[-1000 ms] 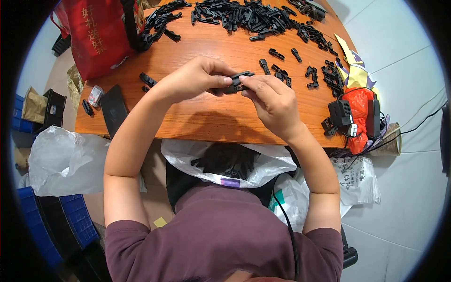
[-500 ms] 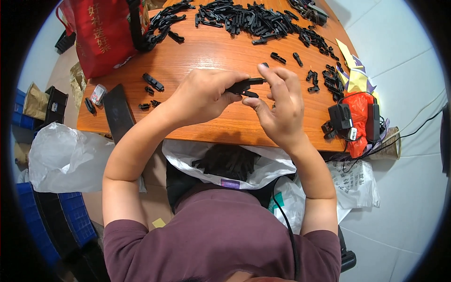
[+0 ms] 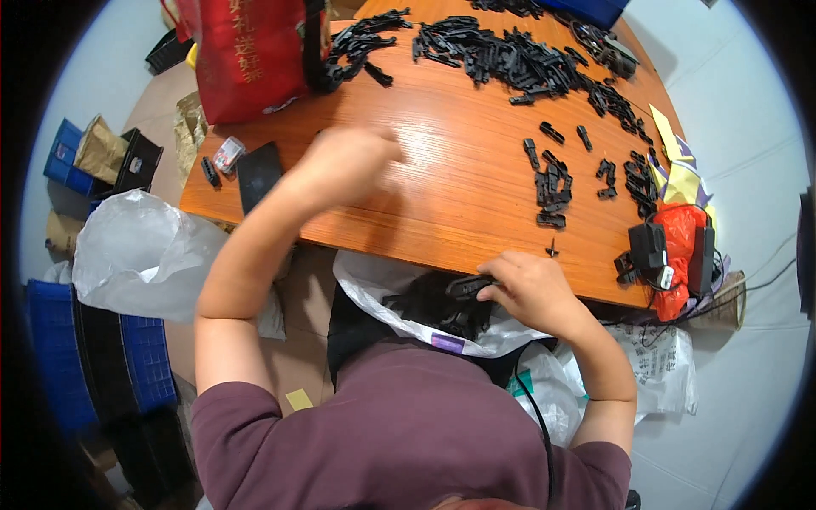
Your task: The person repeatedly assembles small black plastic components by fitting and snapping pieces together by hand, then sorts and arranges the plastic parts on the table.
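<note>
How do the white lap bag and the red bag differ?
Colour: the lap bag is white with a purple patch; the red bag carries gold lettering on red.
Place: the lap bag lies at the lap; the red bag stands on the table.
Inside: the lap bag gapes, showing black parts; the red bag's inside is out of view.
Shared: both are only partly visible.

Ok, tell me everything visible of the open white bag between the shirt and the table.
The white bag looks like thin, creased plastic, with a purple patch on its near rim. It lies mouth up between the maroon shirt and the table, dark parts inside. The right hand holds a black piece over it.
</note>
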A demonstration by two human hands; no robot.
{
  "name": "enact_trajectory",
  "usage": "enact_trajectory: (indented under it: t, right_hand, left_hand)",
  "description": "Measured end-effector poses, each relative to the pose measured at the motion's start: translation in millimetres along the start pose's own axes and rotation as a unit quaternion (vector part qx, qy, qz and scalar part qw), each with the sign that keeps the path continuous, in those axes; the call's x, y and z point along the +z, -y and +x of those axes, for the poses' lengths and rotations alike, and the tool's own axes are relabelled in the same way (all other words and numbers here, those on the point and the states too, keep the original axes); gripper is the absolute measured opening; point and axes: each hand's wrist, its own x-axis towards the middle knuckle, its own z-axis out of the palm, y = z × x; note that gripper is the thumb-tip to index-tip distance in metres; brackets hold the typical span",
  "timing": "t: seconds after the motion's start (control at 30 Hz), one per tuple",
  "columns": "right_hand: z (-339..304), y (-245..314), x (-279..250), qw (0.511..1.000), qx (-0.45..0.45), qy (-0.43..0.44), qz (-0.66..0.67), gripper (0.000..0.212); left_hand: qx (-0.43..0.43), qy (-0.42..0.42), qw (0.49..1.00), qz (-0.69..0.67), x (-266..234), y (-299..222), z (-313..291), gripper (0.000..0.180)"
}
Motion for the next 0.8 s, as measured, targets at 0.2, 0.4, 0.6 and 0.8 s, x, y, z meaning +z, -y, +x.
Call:
enact_trajectory:
  t: [0.2, 0.4, 0.6, 0.8]
  right_hand:
    - [27, -50, -2, 0.972, 0.121, -0.174, -0.098, 0.017]
    - [105, -98, -22, 0.911, 0.336, -0.103, -0.217, 0.028]
    - [105, -86, -25, 0.904, 0.371, -0.012, -0.211, 0.03]
    - [80, -64, -19, 0.943, 0.237, -0.233, 0.026, 0.018]
  left_hand:
    - [-0.1, 0.064, 0.971, 0.208, 7, 70, 6, 0.007]
    - [-0.142, 0.057, 0.981, 0.122, 7, 67, 16, 0.011]
    - [-0.151, 0.124, 0.973, 0.126, -8, 79, -8, 0.016]
    - [-0.191, 0.034, 0.98, 0.052, -4, 68, 13, 0.024]
